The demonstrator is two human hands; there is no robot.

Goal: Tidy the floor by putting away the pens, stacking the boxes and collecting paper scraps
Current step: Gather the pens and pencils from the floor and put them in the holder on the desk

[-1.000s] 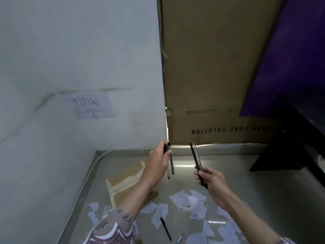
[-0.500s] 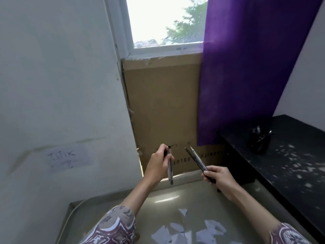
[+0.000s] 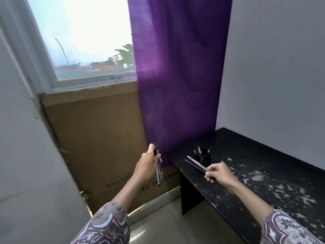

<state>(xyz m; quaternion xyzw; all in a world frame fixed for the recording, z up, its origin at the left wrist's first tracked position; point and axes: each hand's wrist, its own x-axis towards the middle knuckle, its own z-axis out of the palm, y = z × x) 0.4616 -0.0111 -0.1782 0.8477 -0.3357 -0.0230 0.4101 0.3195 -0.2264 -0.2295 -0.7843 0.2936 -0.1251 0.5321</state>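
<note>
Both hands are up in front of the purple curtain [image 3: 177, 85], the left hand [image 3: 147, 164] with fingers wrapped round hanging pens [image 3: 159, 170], the right hand [image 3: 219, 174] pinching more pens [image 3: 196, 164] over the black counter [image 3: 255, 173], near a dark pen holder [image 3: 204, 155].

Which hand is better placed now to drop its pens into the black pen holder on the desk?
The right hand, probably. Its pens already point at the pen holder and hover over the desk. The left hand holds its pens beside the desk.
</note>
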